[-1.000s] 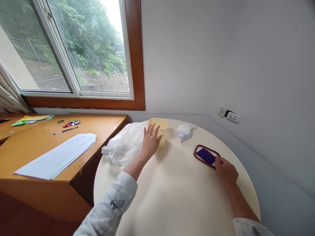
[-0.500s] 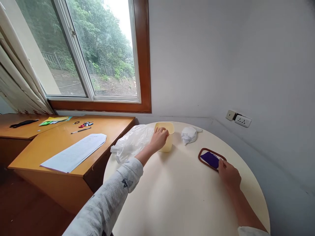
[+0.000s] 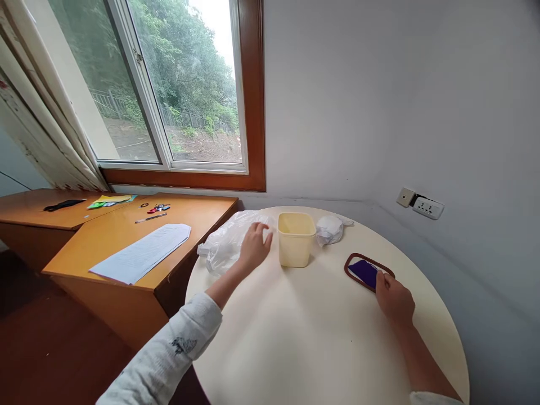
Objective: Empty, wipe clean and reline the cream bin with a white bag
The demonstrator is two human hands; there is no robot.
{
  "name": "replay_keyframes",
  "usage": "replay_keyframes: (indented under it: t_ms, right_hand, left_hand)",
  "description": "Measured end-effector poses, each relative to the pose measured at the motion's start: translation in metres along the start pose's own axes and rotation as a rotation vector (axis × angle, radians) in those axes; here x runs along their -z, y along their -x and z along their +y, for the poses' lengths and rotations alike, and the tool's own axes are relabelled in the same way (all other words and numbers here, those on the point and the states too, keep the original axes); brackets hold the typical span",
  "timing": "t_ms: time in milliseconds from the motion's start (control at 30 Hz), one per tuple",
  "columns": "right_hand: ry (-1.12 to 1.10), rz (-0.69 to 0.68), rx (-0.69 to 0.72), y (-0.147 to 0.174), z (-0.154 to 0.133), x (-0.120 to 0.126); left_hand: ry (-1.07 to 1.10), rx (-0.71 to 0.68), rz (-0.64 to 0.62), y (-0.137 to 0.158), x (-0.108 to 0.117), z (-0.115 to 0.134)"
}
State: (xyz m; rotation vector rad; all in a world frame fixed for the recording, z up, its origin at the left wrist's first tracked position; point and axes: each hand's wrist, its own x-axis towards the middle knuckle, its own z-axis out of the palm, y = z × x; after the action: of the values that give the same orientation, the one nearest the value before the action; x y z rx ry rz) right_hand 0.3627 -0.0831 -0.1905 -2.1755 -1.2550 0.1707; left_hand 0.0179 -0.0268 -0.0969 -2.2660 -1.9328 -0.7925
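My left hand (image 3: 255, 246) is open, its fingers apart and holding nothing. It hovers just left of a pale yellow plastic container (image 3: 294, 250), which stands upright and open-topped on the round table. Behind and left of that hand lies a crumpled clear plastic bag (image 3: 228, 239). My right hand (image 3: 395, 298) is closed at the right end of a flat brown-rimmed piece (image 3: 348, 263) with rounded corners. A dark purple patch (image 3: 363, 273), perhaps cloth, lies inside the rim. Whether the fingertips pinch the rim, the patch or both, I cannot tell.
A crumpled white bundle (image 3: 329, 229) sits right of the container, near the wall. The round cream table (image 3: 312, 337) adjoins a wooden desk (image 3: 202, 211) carrying paper sheets (image 3: 141, 253), a pen (image 3: 151, 217) and keys (image 3: 158, 208). A wall socket (image 3: 428, 207) is at right.
My left hand has come off the container and moved left, its fingers spreading. The container now stands in full view. My right hand keeps its place; the view has shifted slightly.
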Motion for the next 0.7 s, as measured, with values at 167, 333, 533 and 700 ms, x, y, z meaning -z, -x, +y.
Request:
replay_keyframes:
  t_ms: [167,333,533,700]
  right_hand:
    - [-0.024,0.089,0.123,0.011,-0.011,-0.005]
    - [-0.12,0.146,0.456,0.028,-0.026,-0.025]
    - [-0.249,-0.149,0.779,0.071,-0.06,-0.052]
    - [-0.615,-0.389,0.617,0.106,-0.098,-0.075]
  left_hand:
    - [-0.131,0.148,-0.261,0.032,-0.015,-0.066]
    - [-0.154,0.151,-0.402,0.047,-0.018,-0.079]
    - [0.049,0.114,-0.523,0.031,0.001,-0.051]
    - [0.371,0.063,-0.746,0.034,0.017,-0.018]
